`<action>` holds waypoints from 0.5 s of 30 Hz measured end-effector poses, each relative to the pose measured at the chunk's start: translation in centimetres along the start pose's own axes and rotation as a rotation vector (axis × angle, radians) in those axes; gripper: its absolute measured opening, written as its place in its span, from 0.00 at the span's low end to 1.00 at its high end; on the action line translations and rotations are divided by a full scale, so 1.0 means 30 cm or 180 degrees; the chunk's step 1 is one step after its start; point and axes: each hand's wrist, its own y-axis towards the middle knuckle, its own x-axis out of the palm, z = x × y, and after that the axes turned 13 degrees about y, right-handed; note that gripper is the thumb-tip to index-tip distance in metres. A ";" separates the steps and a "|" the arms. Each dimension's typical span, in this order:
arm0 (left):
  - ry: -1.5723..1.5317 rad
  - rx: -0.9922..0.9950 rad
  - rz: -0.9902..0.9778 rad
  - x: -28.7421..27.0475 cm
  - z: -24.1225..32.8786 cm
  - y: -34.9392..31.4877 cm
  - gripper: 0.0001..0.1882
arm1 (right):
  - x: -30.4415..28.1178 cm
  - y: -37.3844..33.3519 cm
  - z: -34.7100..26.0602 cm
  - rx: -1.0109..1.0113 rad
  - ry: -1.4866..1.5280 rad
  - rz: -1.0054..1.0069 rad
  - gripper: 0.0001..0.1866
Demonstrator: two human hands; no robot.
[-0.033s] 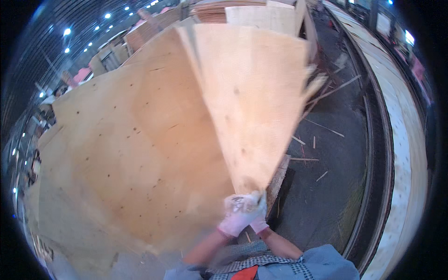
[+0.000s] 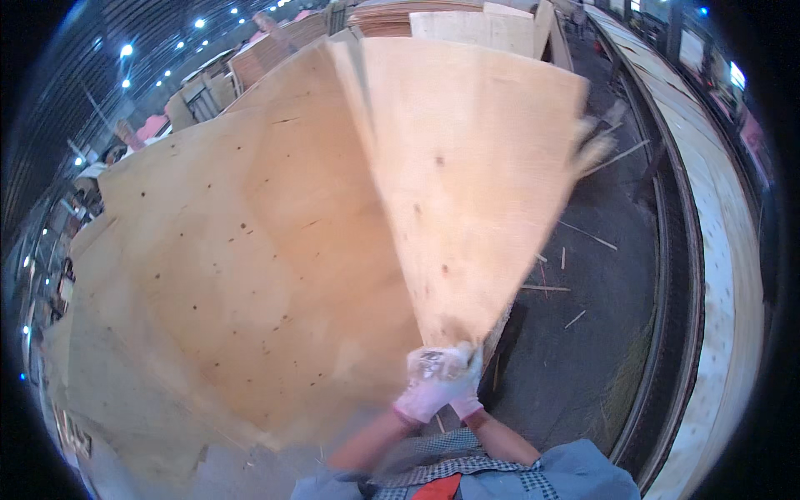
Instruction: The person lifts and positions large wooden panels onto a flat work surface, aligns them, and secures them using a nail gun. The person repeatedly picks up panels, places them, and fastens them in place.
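Observation:
Both hands wear whitish-pink work gloves and meet at the near, narrow-looking end of a pale wood veneer sheet (image 2: 467, 158). My left hand (image 2: 429, 383) is closed around that end, in front of the other hand. Close against it on the right, my right hand (image 2: 469, 385) grips the same end, its fingers partly hidden. The sheet stretches away from me, with smeared edges and a few small knots. It overlaps the right side of a broad, knot-speckled veneer sheet (image 2: 225, 267) that spreads across the left.
Wood slivers (image 2: 575, 320) lie scattered on the dark floor (image 2: 608, 350) to the right. Beyond runs a long rail-edged line (image 2: 717, 275) carrying pale veneer. Stacked veneer (image 2: 392, 21) stands at the far end.
The far end of the held veneer sheet has swung to the right, over more of the floor. My two hands have hardly moved.

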 end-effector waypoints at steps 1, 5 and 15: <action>0.0122 -0.0026 -0.0012 0.013 0.052 0.029 0.14 | -0.043 0.000 0.004 0.0104 0.0047 0.0021 0.13; -0.0043 -0.0057 0.0727 0.026 0.235 0.061 0.17 | -0.210 -0.041 0.026 0.0606 0.0306 0.0183 0.11; -0.3794 -0.2552 -0.0894 0.410 0.027 -0.222 0.15 | -0.444 -0.115 -0.036 0.1221 0.0883 0.1746 0.25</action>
